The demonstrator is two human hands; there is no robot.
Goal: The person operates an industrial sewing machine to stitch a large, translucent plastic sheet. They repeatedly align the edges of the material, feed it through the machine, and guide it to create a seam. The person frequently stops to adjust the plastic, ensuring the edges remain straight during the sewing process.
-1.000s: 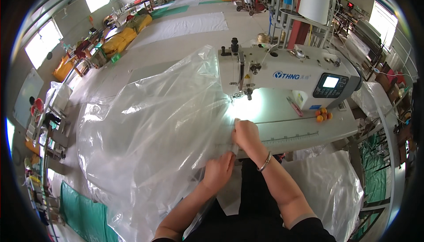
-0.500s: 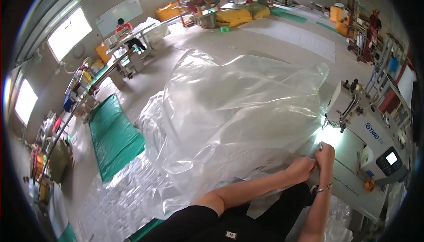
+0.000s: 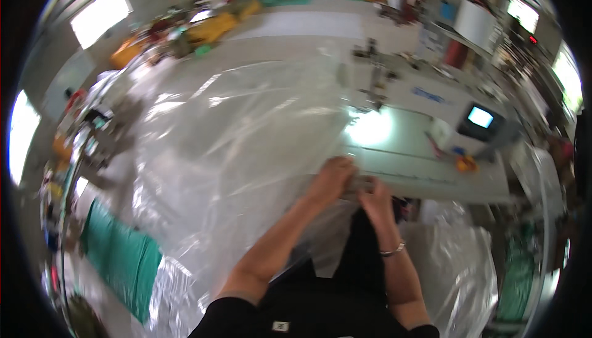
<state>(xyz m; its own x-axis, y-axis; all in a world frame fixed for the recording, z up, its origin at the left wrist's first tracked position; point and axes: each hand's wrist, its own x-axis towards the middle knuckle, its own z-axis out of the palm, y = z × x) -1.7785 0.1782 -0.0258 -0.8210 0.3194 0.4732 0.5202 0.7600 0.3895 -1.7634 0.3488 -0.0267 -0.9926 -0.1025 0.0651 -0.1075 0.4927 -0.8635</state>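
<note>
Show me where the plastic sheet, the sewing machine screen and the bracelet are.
plastic sheet (image 3: 246, 147), head view, on its wide middle part.
screen (image 3: 480, 116), head view, on the middle of the lit display.
bracelet (image 3: 392, 251), head view, on the band at the right wrist.

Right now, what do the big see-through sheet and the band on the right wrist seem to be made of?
The sheet looks like thin clear plastic film: glossy glare streaks and soft wrinkles, with the floor showing through. The wrist band looks like shiny metal, silvery with a glint, though blur leaves that open.
</note>
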